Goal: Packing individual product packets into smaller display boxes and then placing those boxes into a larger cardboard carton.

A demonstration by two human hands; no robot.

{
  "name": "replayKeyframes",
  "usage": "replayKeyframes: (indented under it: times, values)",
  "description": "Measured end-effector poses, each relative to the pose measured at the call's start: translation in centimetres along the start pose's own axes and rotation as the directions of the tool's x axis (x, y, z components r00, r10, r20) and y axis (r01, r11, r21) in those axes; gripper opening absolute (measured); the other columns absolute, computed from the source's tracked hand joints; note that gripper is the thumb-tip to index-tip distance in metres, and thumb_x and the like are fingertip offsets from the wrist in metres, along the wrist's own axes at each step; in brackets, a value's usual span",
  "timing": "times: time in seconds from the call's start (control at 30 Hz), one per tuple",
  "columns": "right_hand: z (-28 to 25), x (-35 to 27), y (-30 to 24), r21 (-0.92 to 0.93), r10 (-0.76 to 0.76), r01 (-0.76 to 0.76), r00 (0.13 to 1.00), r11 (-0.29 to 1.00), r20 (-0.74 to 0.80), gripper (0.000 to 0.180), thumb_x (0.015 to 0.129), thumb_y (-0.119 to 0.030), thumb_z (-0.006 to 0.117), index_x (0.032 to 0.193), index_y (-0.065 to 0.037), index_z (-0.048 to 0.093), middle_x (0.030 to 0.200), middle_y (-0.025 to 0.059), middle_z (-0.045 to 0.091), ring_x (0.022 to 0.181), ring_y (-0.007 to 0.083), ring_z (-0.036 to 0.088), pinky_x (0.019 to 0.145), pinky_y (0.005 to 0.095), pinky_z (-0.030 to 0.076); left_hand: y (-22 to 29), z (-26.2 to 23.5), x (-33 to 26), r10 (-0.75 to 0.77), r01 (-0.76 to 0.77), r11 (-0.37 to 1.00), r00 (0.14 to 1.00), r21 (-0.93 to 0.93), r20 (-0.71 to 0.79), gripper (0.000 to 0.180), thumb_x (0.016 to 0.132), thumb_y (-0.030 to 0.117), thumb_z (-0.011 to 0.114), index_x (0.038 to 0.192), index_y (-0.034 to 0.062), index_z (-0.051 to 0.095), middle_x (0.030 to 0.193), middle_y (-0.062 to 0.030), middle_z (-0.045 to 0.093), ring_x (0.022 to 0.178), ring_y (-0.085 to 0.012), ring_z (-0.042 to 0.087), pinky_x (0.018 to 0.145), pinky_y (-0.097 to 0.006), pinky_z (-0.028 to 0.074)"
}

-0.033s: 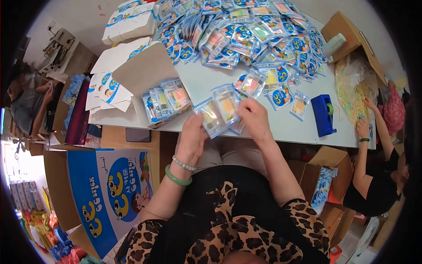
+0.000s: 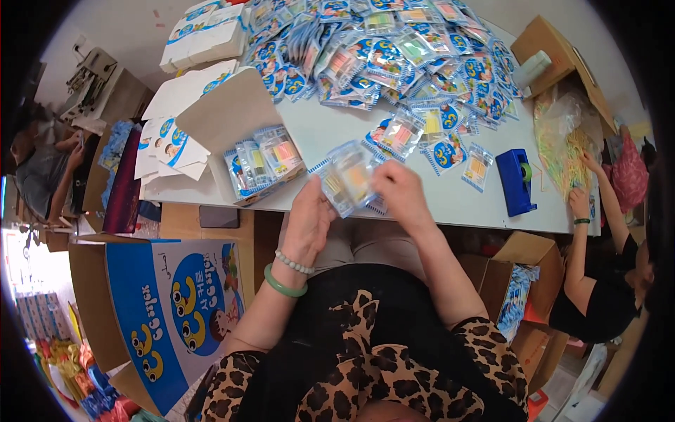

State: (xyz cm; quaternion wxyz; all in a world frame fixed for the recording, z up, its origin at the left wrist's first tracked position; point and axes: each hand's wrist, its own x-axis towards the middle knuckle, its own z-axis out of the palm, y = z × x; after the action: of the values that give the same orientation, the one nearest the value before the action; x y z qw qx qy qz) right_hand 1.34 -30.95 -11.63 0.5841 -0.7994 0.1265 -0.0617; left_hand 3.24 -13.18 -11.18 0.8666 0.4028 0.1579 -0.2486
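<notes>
Clear plastic packets (image 2: 349,176) held between both hands at the tabletop's (image 2: 450,200) near edge; left hand (image 2: 309,219) and right hand (image 2: 399,191) fingers closed on opposite sides.

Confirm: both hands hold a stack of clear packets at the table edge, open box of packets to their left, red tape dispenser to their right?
Not quite. The tape dispenser is blue, not red, as the head view shows. The rest holds: left hand and right hand hold the clear packets, with the open box to their left.
</notes>
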Motion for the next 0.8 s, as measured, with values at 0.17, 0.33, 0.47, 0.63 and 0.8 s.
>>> replayKeyframes:
  times: [0.17,0.33,0.47,0.63,0.8]
  values:
    - [0.7,-1.3,-0.9,-0.375,-0.346,0.424,0.902,0.824,0.259,0.009,0.083,-0.009,0.057,0.089,-0.005,0.06,0.086,0.014,0.059,0.085,0.0345,0.059,0.075,0.0396,0.048,-1.1,-1.3,1.0,0.095,-0.097,0.994,0.994,0.04,0.046,0.027,0.096,0.011,0.051,0.12,-0.0013,0.053,0.117,-0.0113,0.062,0.104,-0.0216,0.062,0.091,-0.036,0.052]
    - [-2.0,-0.2,-0.9,-0.702,-0.469,0.622,0.763,0.346,0.445,0.025,0.08,-0.004,0.058,0.104,-0.01,0.057,0.13,0.0095,0.049,0.129,0.0361,0.038,0.104,0.0519,0.035,-1.2,-1.3,1.6,0.047,-0.041,0.996,0.996,-0.08,0.08,0.026,0.096,0.01,0.05,0.119,-0.0018,0.053,0.114,-0.0112,0.063,0.102,-0.0217,0.064,0.09,-0.037,0.053]
    - [-2.1,0.2,-2.2,-0.645,-0.411,0.733,0.668,0.218,0.62,0.022,0.073,-0.009,0.064,0.094,-0.009,0.055,0.129,0.011,0.05,0.131,0.0335,0.037,0.11,0.0578,0.023,-1.2,-1.3,1.4,0.061,-0.058,0.997,0.997,-0.053,0.056,0.027,0.097,0.012,0.05,0.12,-0.0015,0.053,0.112,-0.0108,0.064,0.1,-0.0217,0.065,0.088,-0.037,0.054]
    - [-4.1,2.7,-3.2,-0.668,-0.211,0.672,0.737,0.319,0.642,0.021,0.072,-0.008,0.065,0.09,-0.009,0.055,0.101,0.0077,0.057,0.109,0.0282,0.051,0.103,0.0508,0.032,-1.3,-2.0,1.8,0.056,-0.053,0.997,0.997,-0.049,0.061,0.028,0.097,0.015,0.05,0.12,-0.0012,0.053,0.111,-0.0105,0.064,0.099,-0.0212,0.065,0.087,-0.037,0.055]
    - [-5.2,8.8,-2.3,-0.705,-0.413,0.686,0.704,0.182,0.578,0.014,0.075,-0.006,0.064,0.087,-0.006,0.057,0.097,0.0133,0.057,0.102,0.0304,0.053,0.099,0.0488,0.036,-0.9,-1.8,1.6,0.015,-0.012,1.0,0.993,-0.025,0.117,0.03,0.098,0.016,0.05,0.122,-0.0009,0.051,0.113,-0.011,0.063,0.101,-0.0211,0.065,0.088,-0.037,0.055]
